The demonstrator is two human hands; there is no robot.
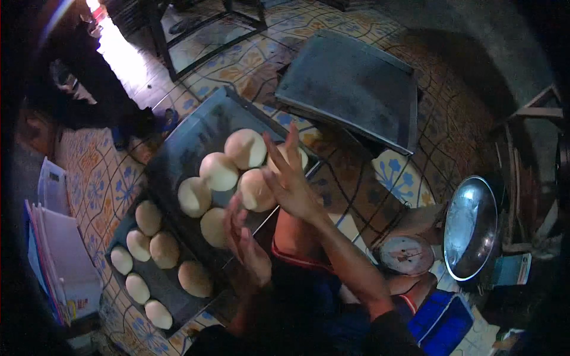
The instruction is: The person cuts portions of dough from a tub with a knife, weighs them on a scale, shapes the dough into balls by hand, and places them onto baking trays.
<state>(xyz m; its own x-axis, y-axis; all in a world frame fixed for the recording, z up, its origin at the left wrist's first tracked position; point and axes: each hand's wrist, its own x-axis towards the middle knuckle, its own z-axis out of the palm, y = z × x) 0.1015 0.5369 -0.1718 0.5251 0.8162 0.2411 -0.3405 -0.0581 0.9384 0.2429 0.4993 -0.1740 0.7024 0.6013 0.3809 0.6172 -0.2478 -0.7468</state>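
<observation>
Several pale, smooth dough rounds lie on a dark metal tray in front of me. My right hand is over the tray's right side with its fingers spread, partly covering one dough round and another behind it. My left hand is at the tray's near edge, fingers stretched upward, in front of a shaded dough round. Neither hand holds anything I can see. Whether the fingertips touch the dough, I cannot tell. A second tray at lower left bears several more rounds.
A dark metal tray rests upside down or flat at the back. On the right are a shiny metal bowl, a dial scale and a blue container. A white plastic bin stands left. Someone's dark-clothed leg is at upper left.
</observation>
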